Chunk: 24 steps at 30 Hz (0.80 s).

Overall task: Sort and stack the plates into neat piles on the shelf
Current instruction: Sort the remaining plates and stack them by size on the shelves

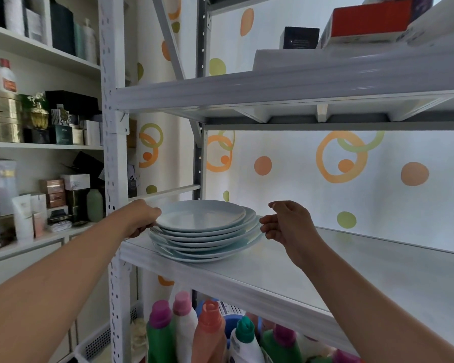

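Observation:
A pile of several pale blue plates (203, 226) stands at the left end of the white metal shelf (286, 281). The plates sit slightly offset from one another, so the pile's edges are uneven. My left hand (142, 218) grips the left rim of the upper plates, thumb on top and fingers under. My right hand (286, 224) is at the pile's right side, fingertips touching or almost touching the plate rims, fingers curled but apart and holding nothing.
A white upright post (114, 158) stands just left of the pile. The shelf above (286, 93) overhangs the plates. Detergent bottles (210, 334) fill the level below. Boxes and bottles (42, 121) crowd the shelving at left. The shelf surface runs on to the right of the pile.

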Each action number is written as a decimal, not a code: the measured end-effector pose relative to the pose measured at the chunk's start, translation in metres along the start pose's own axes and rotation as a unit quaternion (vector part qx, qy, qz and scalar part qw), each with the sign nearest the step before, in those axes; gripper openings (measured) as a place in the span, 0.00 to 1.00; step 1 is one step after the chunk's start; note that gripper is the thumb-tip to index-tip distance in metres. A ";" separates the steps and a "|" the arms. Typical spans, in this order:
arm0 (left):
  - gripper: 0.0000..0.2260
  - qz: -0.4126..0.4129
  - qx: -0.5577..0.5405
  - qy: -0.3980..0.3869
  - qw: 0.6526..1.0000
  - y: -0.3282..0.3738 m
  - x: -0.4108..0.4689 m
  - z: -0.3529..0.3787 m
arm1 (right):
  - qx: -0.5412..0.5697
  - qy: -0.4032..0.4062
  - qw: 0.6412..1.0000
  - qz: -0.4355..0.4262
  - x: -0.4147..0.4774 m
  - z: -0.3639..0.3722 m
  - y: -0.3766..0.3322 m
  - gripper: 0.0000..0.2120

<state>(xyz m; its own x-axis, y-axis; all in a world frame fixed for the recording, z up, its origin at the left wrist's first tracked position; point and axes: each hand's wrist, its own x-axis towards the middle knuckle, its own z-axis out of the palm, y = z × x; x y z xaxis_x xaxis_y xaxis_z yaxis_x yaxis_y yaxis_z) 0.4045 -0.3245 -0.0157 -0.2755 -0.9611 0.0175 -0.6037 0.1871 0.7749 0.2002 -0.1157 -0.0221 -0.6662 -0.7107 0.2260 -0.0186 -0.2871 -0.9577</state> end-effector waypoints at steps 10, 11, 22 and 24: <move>0.15 0.128 0.052 0.113 0.984 0.026 -0.012 0.000 | -0.007 -0.004 1.000 -0.001 -0.004 0.003 -0.003 0.08; 0.15 0.137 0.048 0.107 0.984 0.033 -0.017 0.003 | -0.008 -0.005 1.000 -0.001 -0.004 0.003 -0.004 0.09; 0.11 0.239 -0.053 0.010 0.970 0.112 -0.084 0.061 | -0.015 0.016 0.999 -0.028 -0.018 -0.023 -0.020 0.09; 0.10 0.255 -0.070 -0.020 0.964 0.123 -0.094 0.079 | -0.021 0.031 0.999 -0.037 -0.020 -0.035 -0.025 0.09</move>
<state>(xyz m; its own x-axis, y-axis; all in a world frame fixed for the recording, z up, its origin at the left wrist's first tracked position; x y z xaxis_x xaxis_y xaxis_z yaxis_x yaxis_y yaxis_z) 0.2971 -0.1946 0.0283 -0.5398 -0.7419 0.3976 -0.2761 0.6023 0.7490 0.1882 -0.0721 -0.0088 -0.7062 -0.6476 0.2862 -0.0998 -0.3091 -0.9458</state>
